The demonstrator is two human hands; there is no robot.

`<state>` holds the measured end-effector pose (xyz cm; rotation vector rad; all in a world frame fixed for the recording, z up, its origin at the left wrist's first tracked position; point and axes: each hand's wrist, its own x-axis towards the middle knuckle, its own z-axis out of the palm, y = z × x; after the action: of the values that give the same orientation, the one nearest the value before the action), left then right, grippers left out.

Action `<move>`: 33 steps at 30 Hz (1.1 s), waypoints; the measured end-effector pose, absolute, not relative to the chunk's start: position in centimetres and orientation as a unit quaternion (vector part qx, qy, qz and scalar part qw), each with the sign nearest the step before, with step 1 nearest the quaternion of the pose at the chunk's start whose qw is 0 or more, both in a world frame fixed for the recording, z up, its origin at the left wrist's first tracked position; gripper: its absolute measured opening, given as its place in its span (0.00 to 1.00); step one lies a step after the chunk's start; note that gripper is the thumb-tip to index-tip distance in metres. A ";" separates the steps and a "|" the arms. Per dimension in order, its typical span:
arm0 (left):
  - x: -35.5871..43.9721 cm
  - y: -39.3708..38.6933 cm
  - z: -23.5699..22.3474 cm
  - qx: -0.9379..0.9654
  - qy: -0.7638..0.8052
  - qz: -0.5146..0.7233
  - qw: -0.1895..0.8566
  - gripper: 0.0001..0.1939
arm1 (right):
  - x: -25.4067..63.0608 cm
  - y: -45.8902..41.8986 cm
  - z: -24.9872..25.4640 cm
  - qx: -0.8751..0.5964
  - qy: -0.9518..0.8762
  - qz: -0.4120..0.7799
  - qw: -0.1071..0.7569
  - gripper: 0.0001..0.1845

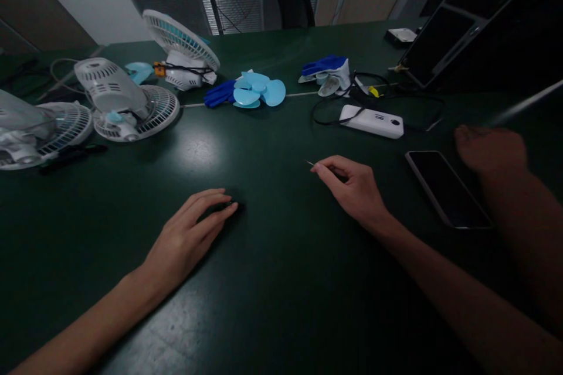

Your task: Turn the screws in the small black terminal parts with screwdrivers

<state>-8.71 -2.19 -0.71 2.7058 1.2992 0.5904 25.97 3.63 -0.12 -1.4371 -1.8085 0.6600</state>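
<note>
Two bare hands work over a dark green table (272, 293) in the head view, well apart from each other; the left hand (180, 240) lies low over the surface, thumb and forefinger pinching a small dark object (240, 207), too dim to make out; the right hand (354, 190) has thumb and forefinger pressed together on a thin pale piece (309, 162), its tip pointing left, between the two hands. Right of that hand lies a phone (448, 187), screen dark; just beyond it is a co-worker's hand (492, 149), curled, with a blurred pale rod (528, 102) near it. Farther back rest a white device (372, 123) with a black cable (323, 122), some blue-and-white gloves (328, 70) and a light-blue fan blade (259, 92); three white fan units (109, 85) stand at the left.
</note>
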 end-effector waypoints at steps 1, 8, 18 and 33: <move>-7.5 -2.0 -0.7 0.883 0.417 0.202 0.077 0.20 | 25.9 3.6 -0.1 -0.556 -0.703 0.257 0.360 0.11; 0.0 -1.4 0.5 0.798 0.386 0.275 0.373 0.08 | 25.5 2.9 0.6 -0.448 -0.782 0.285 0.328 0.09; -0.4 -1.5 0.5 0.754 0.482 0.250 0.369 0.09 | 26.0 2.5 0.4 -0.340 -0.866 0.280 0.236 0.08; -0.2 -1.1 0.6 0.780 0.451 0.248 0.355 0.08 | 25.3 1.6 0.9 -0.350 -0.903 0.186 0.163 0.09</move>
<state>-0.22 -1.06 0.60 2.0164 1.1641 0.6419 25.27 1.56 0.94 -0.9992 -2.5764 0.5316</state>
